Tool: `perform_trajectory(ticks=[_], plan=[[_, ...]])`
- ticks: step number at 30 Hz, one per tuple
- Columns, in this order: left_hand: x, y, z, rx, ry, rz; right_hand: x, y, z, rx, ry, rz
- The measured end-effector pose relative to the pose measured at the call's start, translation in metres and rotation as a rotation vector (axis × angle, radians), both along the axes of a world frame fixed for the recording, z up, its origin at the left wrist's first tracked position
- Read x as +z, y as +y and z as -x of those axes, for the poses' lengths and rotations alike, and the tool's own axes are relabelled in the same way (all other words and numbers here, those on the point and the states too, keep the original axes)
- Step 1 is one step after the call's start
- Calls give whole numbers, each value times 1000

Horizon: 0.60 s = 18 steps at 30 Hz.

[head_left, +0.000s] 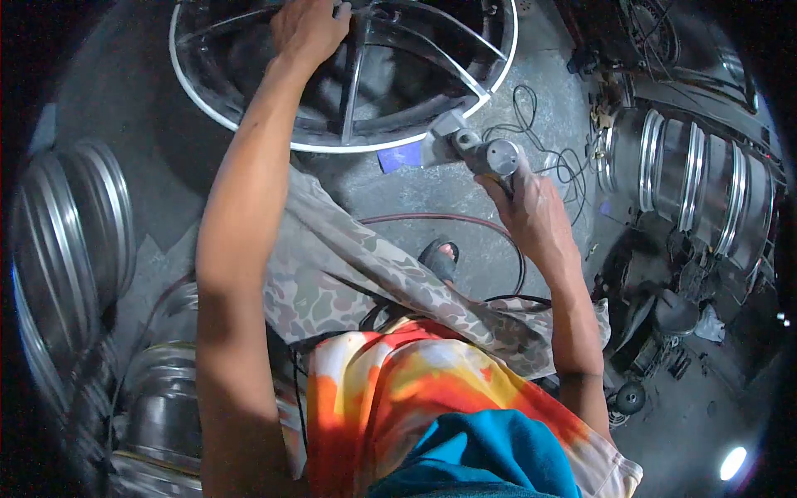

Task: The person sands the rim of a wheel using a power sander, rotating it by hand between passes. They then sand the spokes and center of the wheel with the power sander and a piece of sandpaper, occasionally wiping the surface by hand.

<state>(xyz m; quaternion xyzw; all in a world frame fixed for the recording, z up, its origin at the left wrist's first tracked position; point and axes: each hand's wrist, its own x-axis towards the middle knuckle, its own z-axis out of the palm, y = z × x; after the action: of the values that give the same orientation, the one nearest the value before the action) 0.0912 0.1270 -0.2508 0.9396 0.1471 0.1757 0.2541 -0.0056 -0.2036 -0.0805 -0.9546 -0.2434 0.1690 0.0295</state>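
A large alloy wheel point(355, 91) with thin spokes and a bright machined rim lies at the top of the view, cut off by the edge. My left hand point(309, 29) is curled over its centre, gripping it near a spoke; the fingertips are partly hidden. In my right hand point(535, 207) is a grey handheld power tool point(501, 158) with a round body end. Its flat head reaches to the wheel's lower right rim and appears to touch it. A blue-purple piece point(400, 158) shows just below the rim.
Wheels point(693, 174) lie in a row at right, and more wheels point(75, 241) stand at left. A black cable point(531, 124) and a reddish hose point(448, 217) run over the floor. A sandalled foot point(440, 259) is below the wheel. Dark tools and clutter point(672, 315) sit at lower right.
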Motion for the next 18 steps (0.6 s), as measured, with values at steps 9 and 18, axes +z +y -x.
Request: perform_trajectory(ticks=[9, 18], plan=[[-29, -4, -1, 58, -99, -4, 15, 19, -4, -69, 57, 9], [-22, -3, -1, 36, 1, 109, 22, 19, -10, -66, 22, 61]])
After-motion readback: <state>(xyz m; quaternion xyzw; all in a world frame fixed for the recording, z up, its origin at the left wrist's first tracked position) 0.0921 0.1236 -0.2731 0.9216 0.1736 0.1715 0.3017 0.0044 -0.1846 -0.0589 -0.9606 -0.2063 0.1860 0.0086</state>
